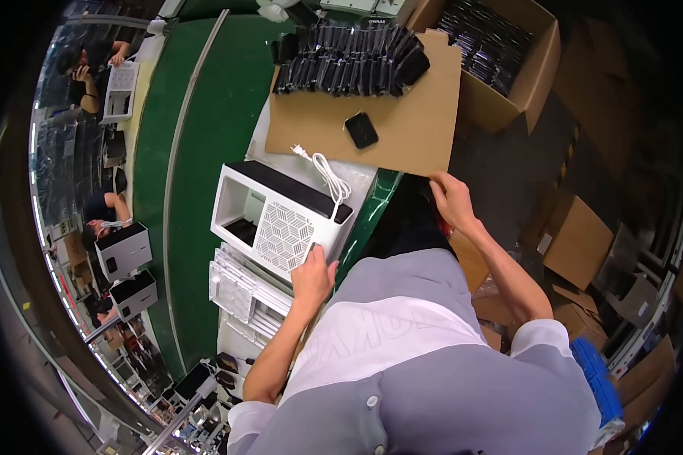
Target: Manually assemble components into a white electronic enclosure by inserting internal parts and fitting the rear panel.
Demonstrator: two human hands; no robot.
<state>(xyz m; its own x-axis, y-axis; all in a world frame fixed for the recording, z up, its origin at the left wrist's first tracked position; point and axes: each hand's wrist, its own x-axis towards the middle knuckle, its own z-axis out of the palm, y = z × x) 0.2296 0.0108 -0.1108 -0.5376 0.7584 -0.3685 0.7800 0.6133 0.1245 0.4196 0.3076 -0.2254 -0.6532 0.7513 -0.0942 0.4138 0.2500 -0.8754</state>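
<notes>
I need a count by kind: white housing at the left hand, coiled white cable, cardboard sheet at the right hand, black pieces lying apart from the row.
White housing: 1
Coiled white cable: 1
Cardboard sheet: 1
Separate black piece: 1
Total: 4

A grey, short-sleeved fabric shirt (493,387) is worn, crossed by a broad white fabric band (379,341) on which large, pale lettering (413,322) is set. The neck opening is trimmed with small, round, pale buttons (372,401). The right sleeve (540,334) and left sleeve (248,418) are edged in white. Both forearms (508,277) are left uncovered.
</notes>
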